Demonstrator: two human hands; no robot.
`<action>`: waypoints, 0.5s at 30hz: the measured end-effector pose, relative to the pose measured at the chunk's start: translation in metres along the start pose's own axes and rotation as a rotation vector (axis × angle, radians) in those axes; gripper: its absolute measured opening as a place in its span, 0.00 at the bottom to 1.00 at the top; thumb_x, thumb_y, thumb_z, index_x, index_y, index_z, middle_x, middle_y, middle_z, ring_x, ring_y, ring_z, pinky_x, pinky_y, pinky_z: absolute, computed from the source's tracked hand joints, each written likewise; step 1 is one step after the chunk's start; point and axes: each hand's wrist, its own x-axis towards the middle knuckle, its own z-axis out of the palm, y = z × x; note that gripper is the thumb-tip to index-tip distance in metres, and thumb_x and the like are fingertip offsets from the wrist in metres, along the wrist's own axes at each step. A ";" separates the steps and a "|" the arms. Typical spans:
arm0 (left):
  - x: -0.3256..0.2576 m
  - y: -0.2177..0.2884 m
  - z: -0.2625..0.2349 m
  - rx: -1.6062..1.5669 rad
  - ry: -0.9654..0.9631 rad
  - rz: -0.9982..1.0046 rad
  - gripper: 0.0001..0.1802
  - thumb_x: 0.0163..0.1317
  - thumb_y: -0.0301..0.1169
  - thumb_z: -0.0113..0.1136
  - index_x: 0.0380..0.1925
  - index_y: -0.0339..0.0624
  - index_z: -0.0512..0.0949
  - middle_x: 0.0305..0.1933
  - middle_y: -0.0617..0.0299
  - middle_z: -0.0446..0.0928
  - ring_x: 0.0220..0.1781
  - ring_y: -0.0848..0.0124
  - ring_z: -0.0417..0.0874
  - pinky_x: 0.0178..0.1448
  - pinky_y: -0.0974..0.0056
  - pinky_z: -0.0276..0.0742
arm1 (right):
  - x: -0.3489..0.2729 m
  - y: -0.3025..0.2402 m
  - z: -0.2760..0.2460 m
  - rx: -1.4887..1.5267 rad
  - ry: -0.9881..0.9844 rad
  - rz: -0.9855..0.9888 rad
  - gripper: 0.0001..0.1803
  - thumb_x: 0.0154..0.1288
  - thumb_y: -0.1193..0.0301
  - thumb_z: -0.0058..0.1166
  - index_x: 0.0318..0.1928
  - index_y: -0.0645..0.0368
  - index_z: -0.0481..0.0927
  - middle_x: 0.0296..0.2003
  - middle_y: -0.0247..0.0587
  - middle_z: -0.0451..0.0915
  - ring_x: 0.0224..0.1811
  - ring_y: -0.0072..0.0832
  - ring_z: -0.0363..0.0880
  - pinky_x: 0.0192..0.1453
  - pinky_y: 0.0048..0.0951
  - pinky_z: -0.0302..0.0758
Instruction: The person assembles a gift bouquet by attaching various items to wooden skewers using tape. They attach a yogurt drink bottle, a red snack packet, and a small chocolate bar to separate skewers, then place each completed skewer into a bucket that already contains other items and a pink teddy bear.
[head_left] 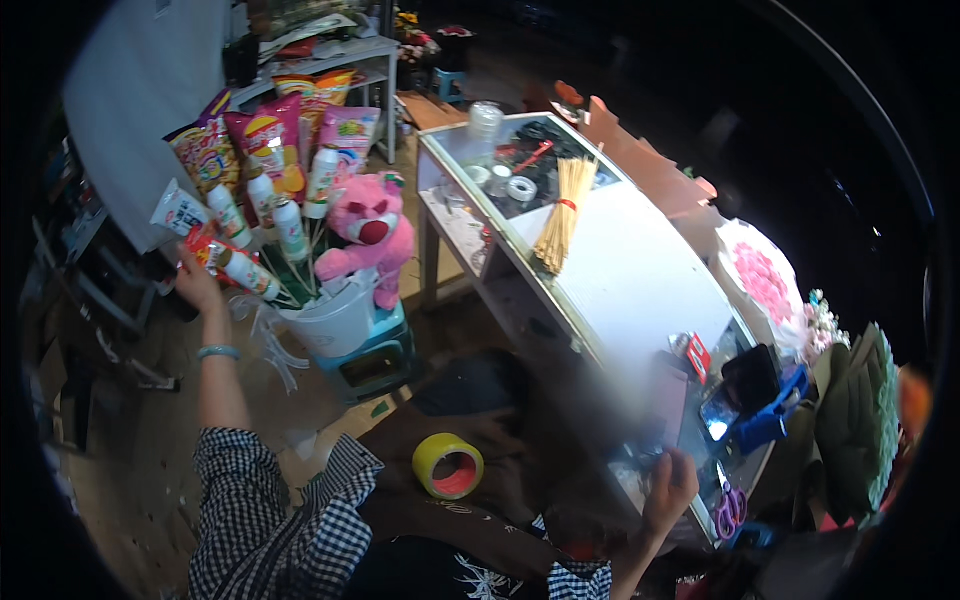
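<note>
My left hand (197, 282) reaches out to the left side of a snack bouquet and grips a red snack packet (204, 247) beside a small white bottle (247, 272). The bouquet holds several chip bags (270, 135), several white bottles on sticks and a pink plush bear (370, 230), all standing in a white bucket (335, 322). My right hand (668, 490) is at the near edge of the white table (630, 280), fingers curled; what it touches is blurred. A yellow tape roll (447, 466) lies on my lap.
The bucket stands on a green stool (377, 352). On the table lie a bundle of wooden skewers (562, 215), clear cups (484, 125), a phone on a blue stand (752, 388) and purple scissors (729, 512). A pink flower bouquet (762, 282) lies at right.
</note>
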 end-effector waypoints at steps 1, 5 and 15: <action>0.001 -0.006 0.001 -0.164 -0.047 -0.018 0.30 0.67 0.50 0.50 0.29 0.27 0.81 0.24 0.58 0.81 0.24 0.74 0.76 0.31 0.62 0.72 | 0.004 -0.007 0.000 -0.036 0.007 -0.042 0.05 0.64 0.77 0.51 0.36 0.69 0.77 0.25 0.36 0.72 0.26 0.20 0.69 0.32 0.20 0.66; 0.014 -0.014 0.005 -0.332 -0.056 -0.300 0.29 0.66 0.51 0.52 0.43 0.28 0.78 0.40 0.54 0.81 0.39 0.71 0.80 0.44 0.65 0.75 | 0.020 -0.034 -0.008 -0.144 0.021 -0.141 0.04 0.61 0.79 0.52 0.35 0.69 0.77 0.24 0.39 0.72 0.26 0.23 0.71 0.32 0.22 0.67; 0.001 0.014 0.000 -0.659 -0.254 -0.645 0.36 0.60 0.51 0.60 0.59 0.37 0.66 0.59 0.54 0.70 0.57 0.58 0.74 0.56 0.47 0.73 | 0.055 -0.020 -0.051 -0.218 0.103 -0.068 0.05 0.62 0.78 0.52 0.36 0.66 0.78 0.24 0.36 0.74 0.26 0.20 0.74 0.33 0.21 0.69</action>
